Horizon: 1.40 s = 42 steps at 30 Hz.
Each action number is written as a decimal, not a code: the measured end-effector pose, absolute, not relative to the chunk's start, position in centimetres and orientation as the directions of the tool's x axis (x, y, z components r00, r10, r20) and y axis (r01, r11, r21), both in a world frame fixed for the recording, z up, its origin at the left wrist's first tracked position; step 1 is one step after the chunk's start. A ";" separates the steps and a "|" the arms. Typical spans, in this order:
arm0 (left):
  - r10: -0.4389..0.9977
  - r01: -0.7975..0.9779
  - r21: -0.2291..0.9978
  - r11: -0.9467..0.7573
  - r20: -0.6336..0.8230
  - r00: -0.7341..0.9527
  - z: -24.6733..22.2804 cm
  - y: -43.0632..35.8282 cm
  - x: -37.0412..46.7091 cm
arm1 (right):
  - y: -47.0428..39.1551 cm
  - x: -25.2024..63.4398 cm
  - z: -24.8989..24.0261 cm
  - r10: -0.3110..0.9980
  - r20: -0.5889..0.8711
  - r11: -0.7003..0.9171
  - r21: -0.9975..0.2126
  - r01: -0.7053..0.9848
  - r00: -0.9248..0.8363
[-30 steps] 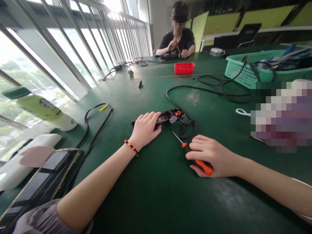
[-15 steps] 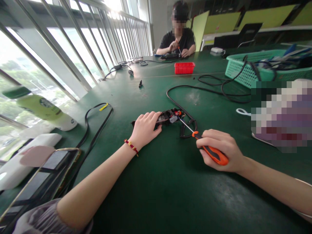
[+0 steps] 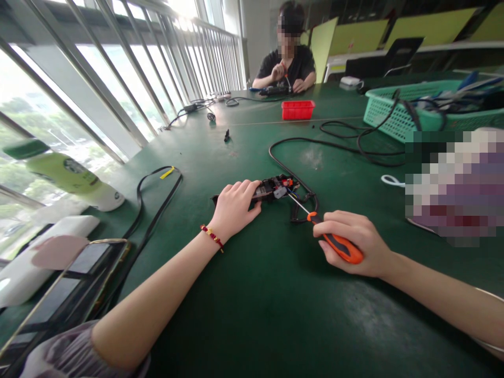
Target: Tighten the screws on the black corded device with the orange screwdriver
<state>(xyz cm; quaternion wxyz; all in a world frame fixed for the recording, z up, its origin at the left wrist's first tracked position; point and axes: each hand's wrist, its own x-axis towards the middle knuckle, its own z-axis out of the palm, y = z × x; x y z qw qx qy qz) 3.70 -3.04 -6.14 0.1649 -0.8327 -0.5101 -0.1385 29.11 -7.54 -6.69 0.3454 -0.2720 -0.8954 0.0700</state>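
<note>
A black device [image 3: 268, 190] with exposed wires and red and grey parts lies on the green table [image 3: 244, 294]. My left hand [image 3: 236, 206] is wrapped over its left part, thumb along the near side. My right hand [image 3: 354, 241] is closed round the orange and black handle of a screwdriver [image 3: 342, 247]. The screwdriver's shaft points up and left, its tip at the device's open right end; whether it touches a screw cannot be made out. A black cable [image 3: 289, 170] runs beside the device's right end.
Across the table a person [image 3: 289, 58] holds a tool over another device. A red bin [image 3: 298, 110], a small black part [image 3: 227, 135] and a green basket [image 3: 394, 115] stand beyond my hands. At left are a bottle [image 3: 74, 176], phone [image 3: 59, 294] and black strap [image 3: 159, 212].
My right hand and the screwdriver have shifted slightly to the left. My left hand and the device look unmoved. The person's raised hand across the table has moved slightly up and left.
</note>
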 end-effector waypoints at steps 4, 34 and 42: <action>0.806 0.896 -0.134 -0.423 0.396 0.439 -6.2 -3.0 3.7 | -7.5 29.1 -6.7 0.552 0.572 0.832 -0.331 0.445 -0.607; 0.812 0.899 -0.117 -0.423 0.392 0.433 -6.2 -3.0 3.7 | -5.5 29.5 -6.4 0.948 0.215 0.163 -0.961 -0.224 -0.235; 0.817 0.901 -0.115 -0.419 0.386 0.429 -6.2 -3.0 3.7 | -4.3 30.0 -6.9 0.993 0.103 0.084 -0.960 -0.267 -0.059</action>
